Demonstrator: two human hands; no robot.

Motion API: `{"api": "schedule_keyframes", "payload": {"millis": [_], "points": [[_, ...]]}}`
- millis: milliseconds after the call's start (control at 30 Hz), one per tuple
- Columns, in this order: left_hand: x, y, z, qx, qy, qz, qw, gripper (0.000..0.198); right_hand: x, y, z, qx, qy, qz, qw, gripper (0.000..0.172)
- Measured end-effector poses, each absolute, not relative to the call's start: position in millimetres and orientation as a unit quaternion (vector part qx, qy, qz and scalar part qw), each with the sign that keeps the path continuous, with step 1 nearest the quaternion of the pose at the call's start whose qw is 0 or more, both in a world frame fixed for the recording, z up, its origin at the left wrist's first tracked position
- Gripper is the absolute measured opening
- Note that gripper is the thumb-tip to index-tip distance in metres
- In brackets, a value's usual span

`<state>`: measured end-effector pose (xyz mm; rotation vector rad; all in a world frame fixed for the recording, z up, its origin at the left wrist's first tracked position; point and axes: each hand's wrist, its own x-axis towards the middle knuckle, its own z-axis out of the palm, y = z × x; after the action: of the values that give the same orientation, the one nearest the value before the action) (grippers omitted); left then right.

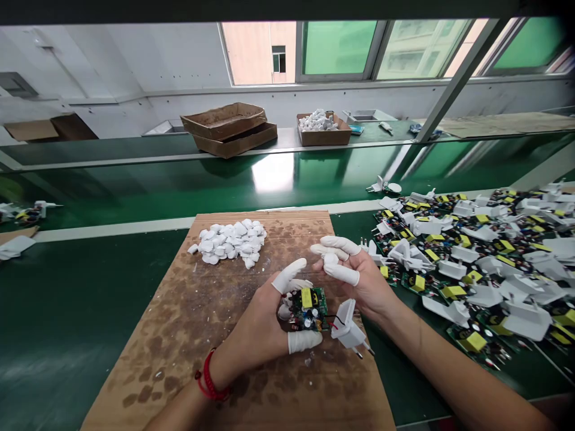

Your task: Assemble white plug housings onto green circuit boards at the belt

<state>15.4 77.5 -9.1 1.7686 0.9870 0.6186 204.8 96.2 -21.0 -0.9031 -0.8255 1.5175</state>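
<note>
Many plug casings (462, 269) lie beside the open right hand (359, 281); left hand (254, 323) clamps a circuit board (309, 308).

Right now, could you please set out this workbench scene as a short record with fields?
Left grip: shut on a green circuit board
Right grip: open, nearest a white plug housing wired to the board
Fingers: white finger cots on both hands
Surface: stained cardboard sheet on a green bench
Nearby: heap of white pieces; heap of boards and housings
</note>
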Motion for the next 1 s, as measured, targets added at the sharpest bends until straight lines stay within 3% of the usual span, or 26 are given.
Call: {"api": "schedule_keyframes", "payload": {"millis": [333,533,733,933,1000], "points": [[14.6,78.1,-6.2,0.704,0.403,0.260,0.523,0.092,206.3,93.7,-21.8,-0.357,-0.382,0.674,0.522,0.027],[14.2,79.6,-3.6,0.716,0.383,0.276,0.515,0.090,210.7,90.2,-21.8,-0.334,-0.468,0.664,0.479,0.031],[12.9,77.4,-4.3,0.681,0.348,0.280,0.580,0.099,214.0,87.7,-21.9,-0.295,-0.534,0.661,0.436,0.022],[13.5,75.8,-5.5,0.656,0.347,0.308,0.595,0.109,214.3,85.1,-23.5,-0.313,-0.531,0.692,0.376,0.050],[13.5,75.9,-5.7,0.646,0.343,0.313,0.606,0.111,213.4,84.8,-22.2,-0.299,-0.536,0.707,0.351,0.052]]}}
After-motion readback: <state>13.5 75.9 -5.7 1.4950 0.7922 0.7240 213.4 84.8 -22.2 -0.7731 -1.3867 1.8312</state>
